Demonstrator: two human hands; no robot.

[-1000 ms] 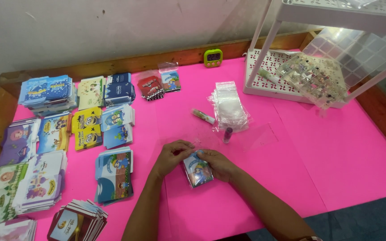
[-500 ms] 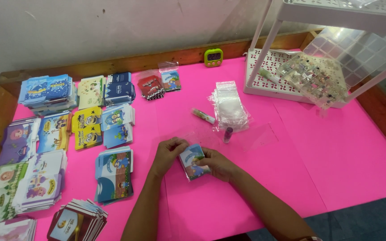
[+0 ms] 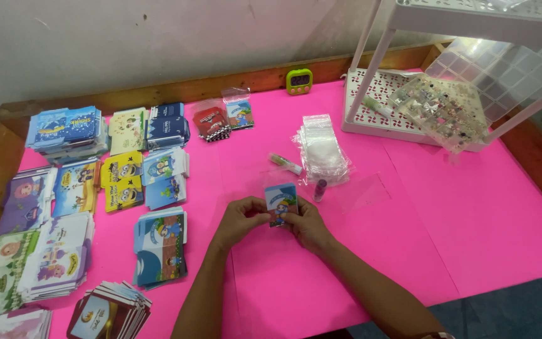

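A small blue and white picture card in a clear sleeve (image 3: 281, 202) stands upright over the pink table top (image 3: 472, 207), held between both my hands. My left hand (image 3: 241, 218) pinches its left edge and my right hand (image 3: 307, 223) grips its right and lower edge. Just behind the card lie a small dark purple tube (image 3: 320, 189), a pale pen-like tube (image 3: 285, 163) and a stack of clear plastic bags (image 3: 321, 149).
Many piles of small picture cards cover the left side, with a blue pile (image 3: 160, 246) nearest my left arm. Two bagged cards (image 3: 224, 119) and a green timer (image 3: 298, 80) sit at the back. A white rack (image 3: 409, 94) with a clear compartment box (image 3: 453, 110) stands back right.
The card has been lifted from lying tilted low between my hands to standing upright, a little farther from me. My hands moved up with it.
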